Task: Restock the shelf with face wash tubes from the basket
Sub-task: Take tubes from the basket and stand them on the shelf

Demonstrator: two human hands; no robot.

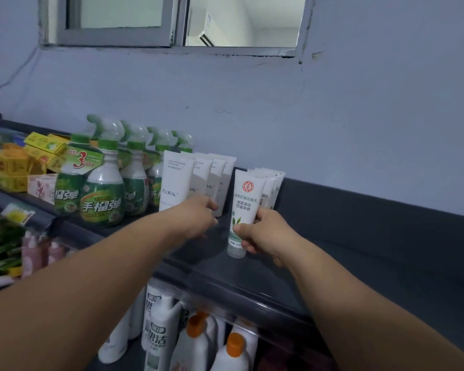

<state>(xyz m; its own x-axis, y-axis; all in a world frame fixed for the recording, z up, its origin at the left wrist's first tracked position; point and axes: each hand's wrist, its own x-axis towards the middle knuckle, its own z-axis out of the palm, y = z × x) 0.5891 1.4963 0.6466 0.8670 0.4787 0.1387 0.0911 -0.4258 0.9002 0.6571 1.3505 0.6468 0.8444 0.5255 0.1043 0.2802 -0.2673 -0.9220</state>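
My right hand (pixel 263 232) grips a white face wash tube with a red logo and green leaves (pixel 245 202), standing cap-down on the dark top shelf (pixel 332 258). Behind it stands a short row of matching tubes (pixel 272 183). To the left is a row of taller white FLORAL tubes (pixel 177 180). My left hand (pixel 198 219) reaches to the foot of the FLORAL row, its fingertips hidden against the tubes. The basket is out of view.
Green spray bottles (pixel 103 188) and yellow boxes (pixel 8 167) fill the shelf's left part. White bottles with orange caps (pixel 196 341) stand on the lower shelf. A dark back panel (pixel 373 218) and a wall with a window rise behind.
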